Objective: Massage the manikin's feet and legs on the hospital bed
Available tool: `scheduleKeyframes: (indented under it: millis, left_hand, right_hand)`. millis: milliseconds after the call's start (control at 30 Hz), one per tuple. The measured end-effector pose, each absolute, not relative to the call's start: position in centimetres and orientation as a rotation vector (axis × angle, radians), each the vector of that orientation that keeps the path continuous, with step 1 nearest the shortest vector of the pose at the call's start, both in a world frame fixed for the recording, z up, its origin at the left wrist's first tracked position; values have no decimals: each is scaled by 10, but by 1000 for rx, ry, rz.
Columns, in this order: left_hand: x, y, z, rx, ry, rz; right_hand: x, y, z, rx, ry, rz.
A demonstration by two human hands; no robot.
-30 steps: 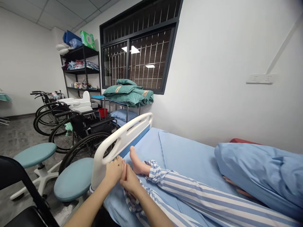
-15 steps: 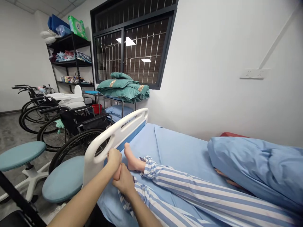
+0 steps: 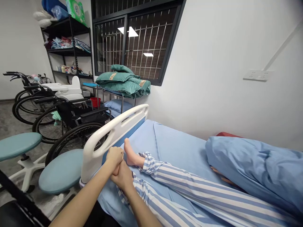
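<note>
A person in blue-and-white striped trousers (image 3: 187,179) lies on a bed with a blue sheet (image 3: 175,138). My left hand (image 3: 115,156) is wrapped round the toe end of the person's nearer foot (image 3: 116,170). Lower down, around the ankle or heel of that same foot, my right hand (image 3: 124,176) is closed. Most of the held foot is hidden by my hands. The other bare foot (image 3: 133,156) rests on the sheet just beyond, toes up, untouched. Close to my left hand stands the white footboard (image 3: 94,143).
Left of the bed are two round stools (image 3: 62,171) and black wheelchairs (image 3: 80,119). Folded green quilts (image 3: 123,82) lie on a stand under the barred window (image 3: 146,41). A black shelf (image 3: 71,52) holds cloths and packs. A blue cover (image 3: 255,170) lies over the person at right.
The camera view has shifted slightly, so the room sits a little higher and further left. Both hands keep their hold on the foot, with the left hand's knuckles turned a little more upward.
</note>
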State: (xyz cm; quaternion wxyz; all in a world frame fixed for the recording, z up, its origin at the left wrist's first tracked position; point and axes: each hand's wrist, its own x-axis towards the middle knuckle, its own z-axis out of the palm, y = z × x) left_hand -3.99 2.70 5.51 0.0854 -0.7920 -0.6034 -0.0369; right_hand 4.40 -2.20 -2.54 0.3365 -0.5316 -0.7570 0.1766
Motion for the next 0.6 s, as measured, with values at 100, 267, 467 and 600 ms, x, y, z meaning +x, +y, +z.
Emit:
scheduleKeyframes:
  millis: [100, 267, 467, 600]
  left_hand:
    - [-41, 22, 50, -2247, -1868, -263]
    - [-47, 7, 33, -2039, -1844, -587]
    - [-54, -9, 12, -1928, -1839, -850]
    - [-56, -16, 9, -1884, -1924, -822]
  right_hand:
    - [42, -24, -23, -1396, -1952, 455]
    - [41, -26, -17, -1457, -1964, 476]
    - [40, -25, -22, -1510, -1980, 446]
    - [39, -26, -27, -1483, -1960, 410]
